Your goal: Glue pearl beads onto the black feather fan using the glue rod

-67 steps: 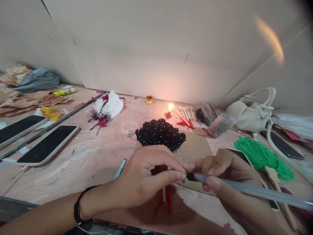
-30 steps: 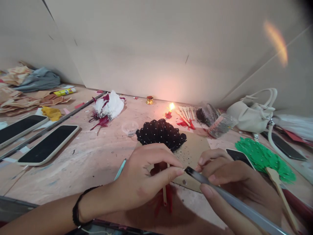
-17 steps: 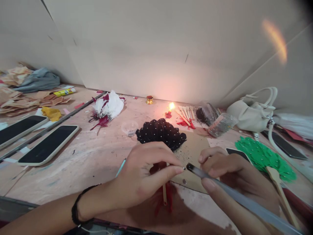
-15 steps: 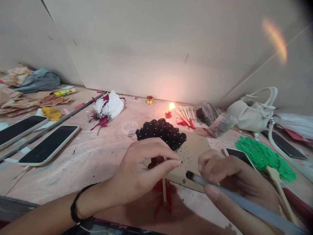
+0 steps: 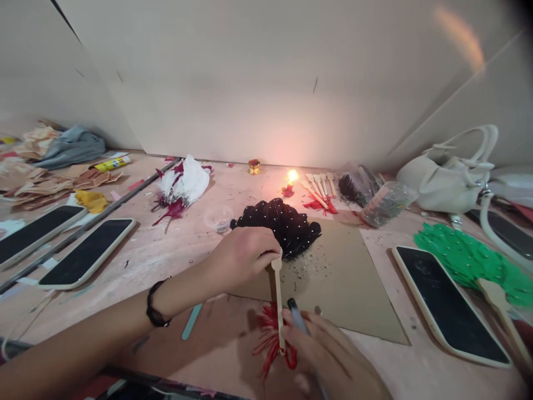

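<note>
The left hand [image 5: 250,248] is closed to a narrow pinch at the top of the wooden handle [image 5: 278,297] (whether anything sits within, I cannot tell), while the right hand [image 5: 327,353] holds a dark-tipped tube [image 5: 298,316] beside the lower end, where a red tassel [image 5: 268,339] lies towards the near edge of the desk [image 5: 160,253]. Beyond, the black beaded fan [image 5: 287,225] lies over cardboard [image 5: 353,289]; a lit candle [image 5: 287,191] burns near the far edge.
</note>
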{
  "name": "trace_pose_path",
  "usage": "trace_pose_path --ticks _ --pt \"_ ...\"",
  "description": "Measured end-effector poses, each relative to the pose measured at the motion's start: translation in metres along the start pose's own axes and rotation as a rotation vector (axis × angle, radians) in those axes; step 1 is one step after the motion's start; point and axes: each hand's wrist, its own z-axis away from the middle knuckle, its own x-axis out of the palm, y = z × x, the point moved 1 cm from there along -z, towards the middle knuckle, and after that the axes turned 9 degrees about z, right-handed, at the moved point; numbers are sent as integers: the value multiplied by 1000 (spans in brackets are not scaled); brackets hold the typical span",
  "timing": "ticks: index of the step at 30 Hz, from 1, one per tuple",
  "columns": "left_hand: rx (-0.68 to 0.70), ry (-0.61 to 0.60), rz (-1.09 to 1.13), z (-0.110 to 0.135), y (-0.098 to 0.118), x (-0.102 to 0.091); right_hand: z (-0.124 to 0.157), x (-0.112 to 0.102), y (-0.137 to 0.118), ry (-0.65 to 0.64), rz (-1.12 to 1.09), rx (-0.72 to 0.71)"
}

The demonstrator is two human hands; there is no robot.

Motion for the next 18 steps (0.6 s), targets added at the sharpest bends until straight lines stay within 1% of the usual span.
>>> trace_pose_path --ticks 1,3,5,10,13,18 --pt "3 -20 -38 0 -4 3 6 10 1 -14 150 -112" --pt "24 -46 -106 0 -9 7 14 24 0 -47 409 -262" --pt "41 -62 -155 -1 -11 9 17 31 -2 -33 514 -270" --pt "-6 -100 -200 -5 -4 8 14 35 -11 65 490 -183" --pt "-36 -103 -203 -7 0 6 11 37 -14 102 480 -174" --pt "-32 -128 -213 -11 4 5 8 38 -15 141 474 -170"
